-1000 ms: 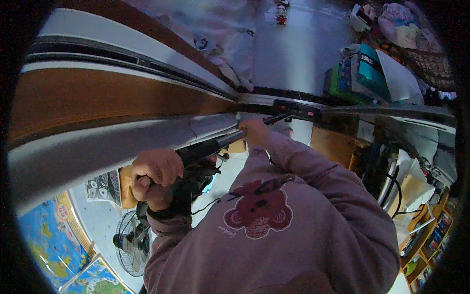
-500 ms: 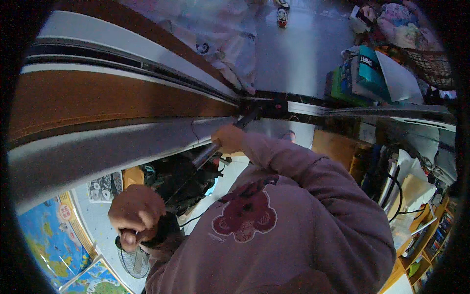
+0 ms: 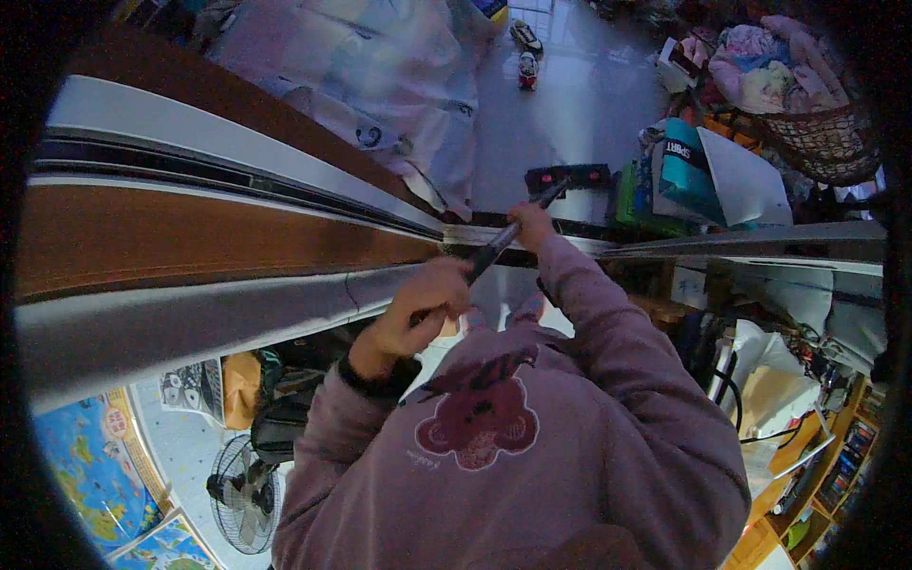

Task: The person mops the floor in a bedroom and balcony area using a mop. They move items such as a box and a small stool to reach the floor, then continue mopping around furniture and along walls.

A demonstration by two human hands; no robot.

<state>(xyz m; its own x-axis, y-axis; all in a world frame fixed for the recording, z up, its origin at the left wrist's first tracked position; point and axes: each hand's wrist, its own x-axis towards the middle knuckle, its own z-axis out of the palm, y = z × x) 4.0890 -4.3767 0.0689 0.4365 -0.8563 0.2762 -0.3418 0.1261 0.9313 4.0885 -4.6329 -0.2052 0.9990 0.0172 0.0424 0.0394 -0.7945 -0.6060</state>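
A broom [image 3: 492, 253] with a long dark handle and a wide black head reaches away from me over the floor. Its head, marked with two red spots, rests on the pale floor just past the door threshold. My right hand [image 3: 533, 226] is closed round the lower part of the handle, nearer the head. Higher up, close to my chest, my left hand [image 3: 432, 299] wraps the handle's upper end, slightly blurred. Two small shoes [image 3: 527, 71] lie on the floor beyond the broom head.
A brown and white door frame [image 3: 237, 228] runs along my left. At the right of the floor stand a pile of bags [image 3: 698, 171] and a wicker basket [image 3: 822, 142] of clothes. A fan [image 3: 245, 494] and a bookshelf [image 3: 845, 465] are nearer me.
The broom head has moved right and farther out past the threshold. Both hands have travelled forward and to the right with the handle, the left one coming up from low on the left.
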